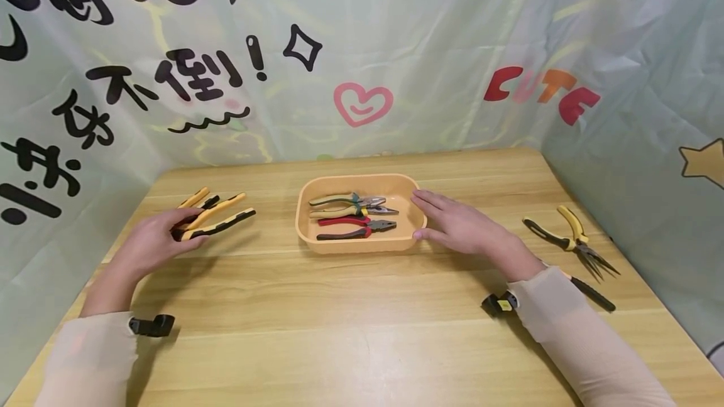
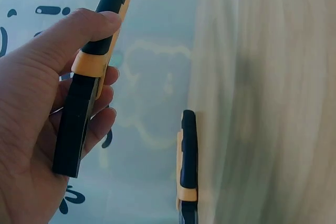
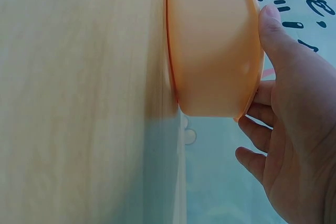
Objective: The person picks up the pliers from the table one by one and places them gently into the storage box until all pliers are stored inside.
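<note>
My left hand (image 1: 155, 237) holds pliers with yellow-and-black handles (image 1: 219, 226), raised at the table's left; in the left wrist view their dark closed head (image 2: 76, 124) points back toward the palm. Just behind lies a second yellow-and-black-handled pair (image 1: 195, 196), partly hidden. At the table's middle sits a peach plastic tray (image 1: 362, 245). My right hand (image 1: 460, 225) touches its right end, with thumb and fairly straight fingers on the rim (image 3: 260, 24). Inside are red-and-black-handled pliers (image 1: 359, 228) and two pairs with tan-and-green handles (image 1: 339, 200).
Toward the right edge lie spread needle-nose pliers (image 1: 577, 240) with yellow-and-black handles. A black-handled tool (image 1: 592, 294) is partly covered by the right forearm. The wooden table (image 1: 339, 319) meets printed cloth (image 1: 430, 36) behind and at both sides.
</note>
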### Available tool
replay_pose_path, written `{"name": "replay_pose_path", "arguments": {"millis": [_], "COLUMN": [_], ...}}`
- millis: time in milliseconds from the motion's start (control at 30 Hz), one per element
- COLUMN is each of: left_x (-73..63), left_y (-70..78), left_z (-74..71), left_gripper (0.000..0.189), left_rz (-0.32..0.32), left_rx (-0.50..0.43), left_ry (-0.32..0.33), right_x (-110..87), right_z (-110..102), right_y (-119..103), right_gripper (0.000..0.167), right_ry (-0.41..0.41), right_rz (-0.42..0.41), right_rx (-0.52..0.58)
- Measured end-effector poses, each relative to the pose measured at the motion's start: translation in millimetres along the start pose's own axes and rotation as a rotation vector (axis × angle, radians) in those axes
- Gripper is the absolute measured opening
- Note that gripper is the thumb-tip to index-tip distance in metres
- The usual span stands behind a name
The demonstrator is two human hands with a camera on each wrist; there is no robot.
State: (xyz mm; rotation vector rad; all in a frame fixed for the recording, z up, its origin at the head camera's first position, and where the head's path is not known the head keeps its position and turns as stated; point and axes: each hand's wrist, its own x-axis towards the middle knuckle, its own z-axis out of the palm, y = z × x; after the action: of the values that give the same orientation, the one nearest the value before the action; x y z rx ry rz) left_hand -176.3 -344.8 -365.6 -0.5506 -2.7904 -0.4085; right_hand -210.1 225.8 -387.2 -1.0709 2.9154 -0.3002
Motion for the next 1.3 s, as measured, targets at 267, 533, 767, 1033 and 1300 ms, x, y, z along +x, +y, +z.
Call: {"name": "replay_pose_path", "arguments": {"millis": [267,533,767,1033,1300], "left_x": [8.6,18.9,30.1,42.2,57.8], "left_y": [9.7,20.6,34.2,47.1,65.1], "left_z": [-3.5,-5.1,-4.3,-3.1,-0.9], "left_gripper": [0.050,0.051,0.048,0.047,0.047], "left_rz": [-0.003,0.017,0.029,0.088,0.136], "left_rx": [0.002,0.008,-0.015,-0.032,-0.064], "left_ry": [-0.028,-0.041,-0.054,-0.033,-0.054], "right_x": [0.5,0.6,-0.4,-0.5,-1.3], "right_z": [-0.1,-0.6,-0.3,0.7,0.6], "right_y": [0.2,-0.1,-0.3,0.7,0.5], "right_gripper": [0.088,0.087,0.088,0.088,0.088], "right_ry": [0.002,-0.002,-0.003,0.009,0.005], "right_rz": [0.000,0.000,0.007,0.002,0.006], "right_rx": [-0.001,0.000,0.002,0.000,0.001]}}
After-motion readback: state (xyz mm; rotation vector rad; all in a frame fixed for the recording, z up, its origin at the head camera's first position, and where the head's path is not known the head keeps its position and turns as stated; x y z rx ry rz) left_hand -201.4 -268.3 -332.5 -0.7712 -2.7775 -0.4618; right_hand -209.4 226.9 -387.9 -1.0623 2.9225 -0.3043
